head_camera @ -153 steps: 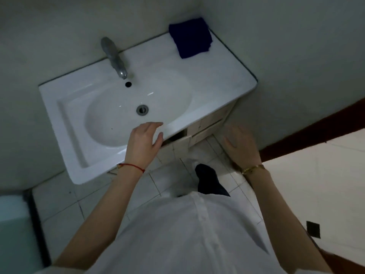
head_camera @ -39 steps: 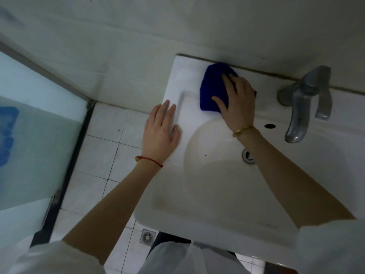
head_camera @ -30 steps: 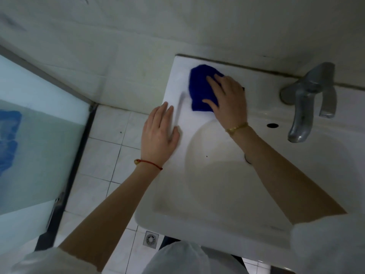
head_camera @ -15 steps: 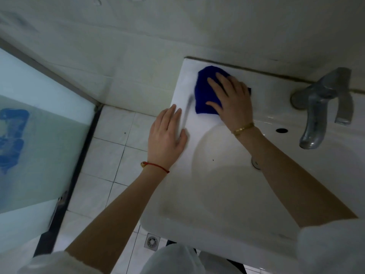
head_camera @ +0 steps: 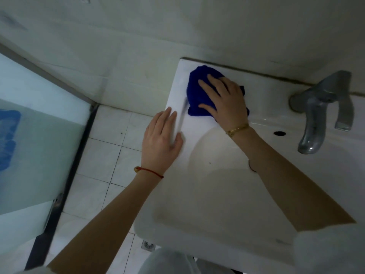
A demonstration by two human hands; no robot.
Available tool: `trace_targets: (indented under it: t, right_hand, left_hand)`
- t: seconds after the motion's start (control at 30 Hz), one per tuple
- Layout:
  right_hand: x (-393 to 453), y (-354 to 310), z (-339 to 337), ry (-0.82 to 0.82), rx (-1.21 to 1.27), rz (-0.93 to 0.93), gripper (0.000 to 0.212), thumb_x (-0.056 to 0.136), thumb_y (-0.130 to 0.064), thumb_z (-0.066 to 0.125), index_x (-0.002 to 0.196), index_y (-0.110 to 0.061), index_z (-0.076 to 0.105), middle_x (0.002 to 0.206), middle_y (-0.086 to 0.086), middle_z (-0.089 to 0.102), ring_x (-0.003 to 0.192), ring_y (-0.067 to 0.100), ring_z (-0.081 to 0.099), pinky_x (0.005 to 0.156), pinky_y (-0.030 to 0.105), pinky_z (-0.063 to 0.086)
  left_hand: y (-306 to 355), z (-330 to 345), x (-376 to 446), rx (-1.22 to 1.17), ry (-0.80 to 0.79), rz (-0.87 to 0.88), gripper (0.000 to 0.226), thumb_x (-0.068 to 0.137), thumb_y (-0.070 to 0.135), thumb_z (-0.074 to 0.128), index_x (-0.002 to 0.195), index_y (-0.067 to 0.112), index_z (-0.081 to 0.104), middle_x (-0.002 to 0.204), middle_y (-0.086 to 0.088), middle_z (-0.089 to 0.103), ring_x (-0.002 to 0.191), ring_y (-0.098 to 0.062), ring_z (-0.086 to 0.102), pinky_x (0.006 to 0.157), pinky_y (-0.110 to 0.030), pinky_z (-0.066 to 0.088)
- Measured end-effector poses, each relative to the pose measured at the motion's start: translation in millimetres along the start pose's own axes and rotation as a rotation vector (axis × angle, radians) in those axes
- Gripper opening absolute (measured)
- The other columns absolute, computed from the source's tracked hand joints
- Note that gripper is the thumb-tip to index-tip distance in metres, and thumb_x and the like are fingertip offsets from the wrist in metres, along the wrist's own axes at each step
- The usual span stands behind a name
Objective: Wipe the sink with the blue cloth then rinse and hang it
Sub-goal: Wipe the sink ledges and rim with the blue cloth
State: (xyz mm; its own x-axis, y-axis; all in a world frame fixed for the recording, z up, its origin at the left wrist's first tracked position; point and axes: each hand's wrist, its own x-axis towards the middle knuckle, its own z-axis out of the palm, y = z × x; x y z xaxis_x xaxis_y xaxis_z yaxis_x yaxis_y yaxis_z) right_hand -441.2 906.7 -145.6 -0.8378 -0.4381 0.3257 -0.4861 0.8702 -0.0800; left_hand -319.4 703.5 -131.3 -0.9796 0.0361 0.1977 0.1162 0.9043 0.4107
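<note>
The blue cloth (head_camera: 197, 91) lies bunched on the far left corner of the white sink (head_camera: 227, 224), on the flat ledge near the wall. My right hand (head_camera: 223, 99) presses flat on top of the cloth, fingers spread, covering its right part. My left hand (head_camera: 161, 139) rests palm-down on the sink's left rim, fingers together, holding nothing. The basin below my right forearm looks stained beige, and the drain is mostly hidden behind that arm.
A grey metal faucet (head_camera: 316, 113) stands at the back right of the sink, with the overflow hole (head_camera: 279, 133) beside it. A frosted glass panel (head_camera: 35, 139) with a dark frame stands at the left. White floor tiles and a floor drain (head_camera: 147, 245) lie below.
My right hand keeps the cloth on the far left corner, shifting it slightly back and forth there. My left hand stays on the left rim. Five seconds ago both hands were empty.
</note>
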Motion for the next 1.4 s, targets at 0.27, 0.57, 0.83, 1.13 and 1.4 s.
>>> trace_targets:
  t: [0.27, 0.57, 0.83, 1.13, 1.4]
  right_hand:
    - [-47.0, 32.7, -18.1, 0.021, -0.012, 0.325, 0.064, 0.091, -0.052, 0.055, 0.141, -0.014, 0.046, 0.140, 0.014, 0.048, 0.122, 0.039, 0.044, 0.101, 0.050, 0.038]
    - [-20.2, 13.7, -13.5, -0.069, -0.007, 0.152, 0.065, 0.088, -0.048, 0.057, 0.141, -0.011, 0.045, 0.139, 0.017, 0.049, 0.120, 0.041, 0.049, 0.097, 0.050, 0.043]
    - [-74.9, 43.0, -33.8, 0.033, -0.115, 0.604, 0.062, 0.095, -0.050, 0.042, 0.142, -0.010, 0.044, 0.141, 0.018, 0.046, 0.123, 0.041, 0.045, 0.099, 0.051, 0.040]
    - [-28.6, 14.6, -13.1, -0.007, 0.024, 0.113, 0.061, 0.088, -0.041, 0.060, 0.139, -0.010, 0.048, 0.135, 0.017, 0.053, 0.116, 0.038, 0.050, 0.097, 0.048, 0.043]
    - [-17.6, 16.3, -8.4, -0.006, -0.029, 0.069, 0.064, 0.085, -0.043, 0.067, 0.138, -0.010, 0.049, 0.132, 0.017, 0.054, 0.114, 0.038, 0.051, 0.095, 0.047, 0.043]
  left_hand:
    - [1.2, 5.1, 1.5, -0.008, 0.021, 0.022, 0.051, 0.091, 0.016, 0.063, 0.138, 0.000, 0.052, 0.146, -0.015, 0.049, 0.136, -0.032, 0.043, 0.114, -0.042, 0.037]
    - [1.6, -1.0, 1.8, -0.002, -0.011, 0.003, 0.053, 0.092, 0.022, 0.062, 0.141, 0.004, 0.050, 0.148, -0.012, 0.048, 0.138, -0.028, 0.042, 0.118, -0.032, 0.028]
    - [1.8, 1.0, 2.8, 0.002, -0.001, 0.018, 0.053, 0.091, 0.018, 0.062, 0.140, 0.001, 0.051, 0.146, -0.015, 0.049, 0.135, -0.033, 0.043, 0.116, -0.032, 0.028]
    - [1.9, -0.5, 0.9, 0.019, -0.027, 0.013, 0.054, 0.093, 0.021, 0.063, 0.142, 0.003, 0.048, 0.148, -0.013, 0.047, 0.138, -0.030, 0.041, 0.117, -0.030, 0.024]
    - [1.8, 2.8, 2.3, -0.017, 0.000, 0.027, 0.052, 0.091, 0.016, 0.064, 0.139, -0.001, 0.051, 0.145, -0.017, 0.050, 0.135, -0.034, 0.044, 0.114, -0.043, 0.037]
